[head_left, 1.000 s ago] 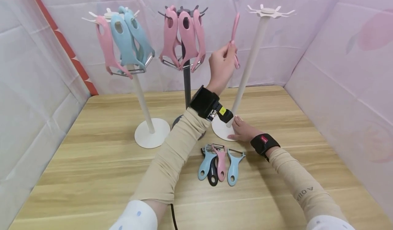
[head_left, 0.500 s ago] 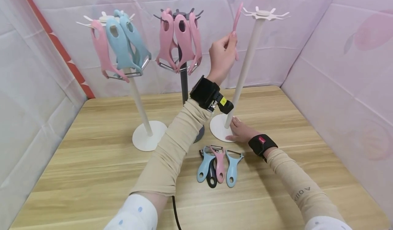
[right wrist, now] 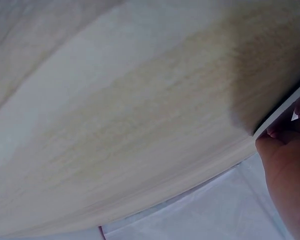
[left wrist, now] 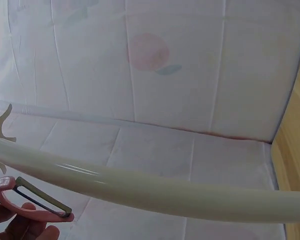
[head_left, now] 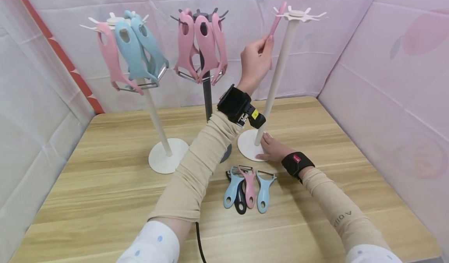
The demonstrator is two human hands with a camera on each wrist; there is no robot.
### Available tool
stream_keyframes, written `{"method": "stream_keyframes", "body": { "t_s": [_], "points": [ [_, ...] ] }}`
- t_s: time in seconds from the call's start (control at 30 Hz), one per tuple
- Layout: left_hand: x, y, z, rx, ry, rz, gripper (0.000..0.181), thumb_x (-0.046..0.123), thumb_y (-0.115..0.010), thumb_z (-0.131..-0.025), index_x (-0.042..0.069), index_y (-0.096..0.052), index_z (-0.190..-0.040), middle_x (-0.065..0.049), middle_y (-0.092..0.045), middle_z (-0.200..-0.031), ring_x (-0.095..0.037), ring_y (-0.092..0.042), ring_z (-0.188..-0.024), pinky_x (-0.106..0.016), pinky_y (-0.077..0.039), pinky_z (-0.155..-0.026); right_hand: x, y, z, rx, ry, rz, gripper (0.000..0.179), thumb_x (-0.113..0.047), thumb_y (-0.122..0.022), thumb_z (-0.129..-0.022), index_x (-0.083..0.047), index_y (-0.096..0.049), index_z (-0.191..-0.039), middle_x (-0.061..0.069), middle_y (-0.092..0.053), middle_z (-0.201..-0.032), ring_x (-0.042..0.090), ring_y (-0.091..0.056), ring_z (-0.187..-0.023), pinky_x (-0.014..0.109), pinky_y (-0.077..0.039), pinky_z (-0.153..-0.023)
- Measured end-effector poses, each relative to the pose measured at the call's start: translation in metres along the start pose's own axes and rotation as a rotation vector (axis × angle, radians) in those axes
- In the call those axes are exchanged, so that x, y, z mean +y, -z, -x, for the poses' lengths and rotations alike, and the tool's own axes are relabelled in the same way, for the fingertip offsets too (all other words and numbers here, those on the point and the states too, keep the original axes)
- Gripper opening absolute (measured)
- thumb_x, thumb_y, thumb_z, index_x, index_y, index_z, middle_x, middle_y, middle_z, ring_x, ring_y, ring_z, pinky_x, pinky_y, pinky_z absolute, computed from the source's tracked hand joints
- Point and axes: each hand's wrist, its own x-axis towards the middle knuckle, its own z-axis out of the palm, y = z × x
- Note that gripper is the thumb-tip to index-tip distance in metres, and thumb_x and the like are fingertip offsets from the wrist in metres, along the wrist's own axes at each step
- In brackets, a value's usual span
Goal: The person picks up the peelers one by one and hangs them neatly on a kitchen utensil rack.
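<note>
My left hand [head_left: 255,65] pinches a pink peeler [head_left: 275,24], held upright with its handle up. The handle's top overlaps the left hooks of the right white stand [head_left: 281,62] in the head view. In the left wrist view, the peeler's blade end [left wrist: 40,215] shows by the fingers, near the pole. My right hand [head_left: 275,149] rests on that stand's round base [head_left: 247,145], fingers extended beside the pole and thumb at the front rim. In the right wrist view, part of this hand [right wrist: 285,172] shows at the base's edge.
A white stand [head_left: 152,113] at left bears pink and blue peelers [head_left: 130,48]. A dark stand [head_left: 207,99] in the middle bears pink peelers [head_left: 206,45]. Several peelers lie on the wooden table [head_left: 105,200], among them a blue one [head_left: 264,193]. A black cable [head_left: 200,241] runs near my left arm.
The pink peeler in my left hand has moved up and toward the right stand's hooks, its handle now leaning right. My right hand stays on the base. The head view has shifted slightly.
</note>
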Motion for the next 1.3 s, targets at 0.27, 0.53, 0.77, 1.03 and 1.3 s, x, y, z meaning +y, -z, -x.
{"method": "stream_keyframes", "body": {
  "t_s": [0.27,0.53,0.77,1.03,1.3],
  "points": [
    [-0.008,0.004,0.008,-0.026,-0.03,-0.036,0.041,0.022,-0.046,-0.096,0.006,-0.045,-0.133,-0.005,-0.063,-0.104,-0.006,-0.058,-0.085,-0.011,-0.044,-0.068,-0.002,0.001,0.003,0.01,0.019,-0.012,0.084,-0.035,-0.057,-0.088,0.021,-0.015,-0.134,0.04,-0.008,-0.14,0.052,-0.009,-0.128,0.053,-0.014,-0.106],
    [-0.026,0.012,0.032,-0.089,-0.006,-0.047,0.05,0.026,-0.048,-0.095,0.006,-0.037,-0.139,-0.007,-0.047,-0.134,-0.008,-0.046,-0.118,-0.012,-0.039,-0.089,0.0,0.001,0.003,0.028,0.035,0.011,0.081,-0.032,-0.059,-0.088,0.022,-0.018,-0.133,0.042,-0.01,-0.138,0.054,-0.012,-0.127,0.053,-0.015,-0.105],
    [-0.037,0.028,0.068,-0.176,-0.237,-0.28,0.037,0.011,-0.053,-0.09,-0.002,-0.05,-0.124,-0.013,-0.055,-0.118,-0.018,-0.051,-0.108,-0.014,-0.039,-0.086,0.0,0.005,0.003,0.009,0.029,-0.007,0.083,-0.034,-0.057,-0.088,0.022,-0.016,-0.133,0.042,-0.008,-0.138,0.054,-0.01,-0.127,0.054,-0.014,-0.105],
    [-0.042,0.044,0.109,-0.389,-0.412,-0.515,0.03,0.012,-0.057,-0.087,-0.002,-0.058,-0.114,-0.013,-0.058,-0.114,-0.022,-0.053,-0.106,-0.022,-0.04,-0.088,0.001,0.008,-0.001,-0.015,0.004,-0.003,0.083,-0.034,-0.055,-0.09,0.021,-0.011,-0.135,0.038,-0.003,-0.141,0.05,-0.006,-0.13,0.052,-0.01,-0.106],
    [-0.074,0.071,0.144,-0.845,-0.497,-0.791,0.02,0.008,-0.056,-0.086,0.008,-0.064,-0.105,-0.012,-0.049,-0.124,-0.022,-0.046,-0.111,-0.028,-0.044,-0.083,-0.001,0.007,-0.001,0.015,0.011,-0.032,0.082,-0.034,-0.056,-0.089,0.022,-0.015,-0.134,0.041,-0.006,-0.138,0.054,-0.007,-0.127,0.055,-0.012,-0.105]
  ]
}}
